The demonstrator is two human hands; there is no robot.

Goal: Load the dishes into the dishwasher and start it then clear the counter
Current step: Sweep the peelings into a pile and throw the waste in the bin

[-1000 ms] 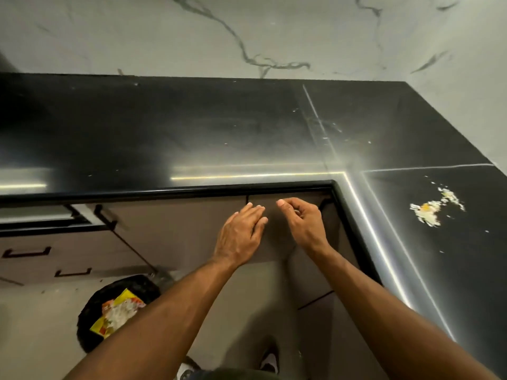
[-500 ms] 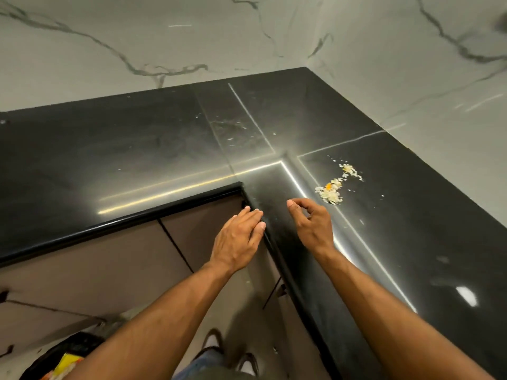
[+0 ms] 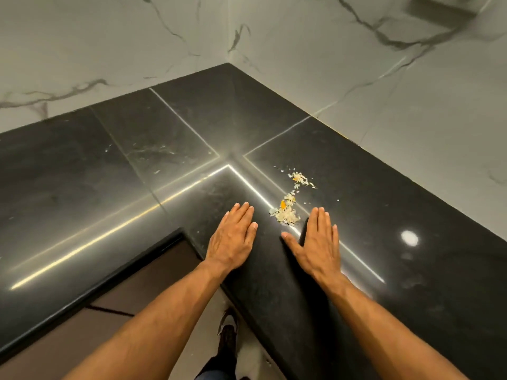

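A trail of pale food scraps (image 3: 287, 212) with orange bits lies on the glossy black L-shaped counter (image 3: 137, 171), just right of the inner corner. My left hand (image 3: 233, 237) is flat over the counter, fingers straight, to the left of the scraps. My right hand (image 3: 318, 242) is also flat with fingers straight and thumb spread, just right of the nearest heap. Neither hand holds anything. The scraps lie between and slightly beyond my fingertips. No dishes or dishwasher are in view.
White marble-look walls (image 3: 384, 91) meet behind the counter's corner. Brown cabinet fronts (image 3: 153, 278) run under the counter's black front edge (image 3: 104, 286) at lower left. My shoe (image 3: 227, 325) stands on the pale floor below.
The view swung right and toward the corner. Both hands rose from the cabinet fronts onto the counter and flattened out either side of the scraps; the right hand's fingers uncurled.
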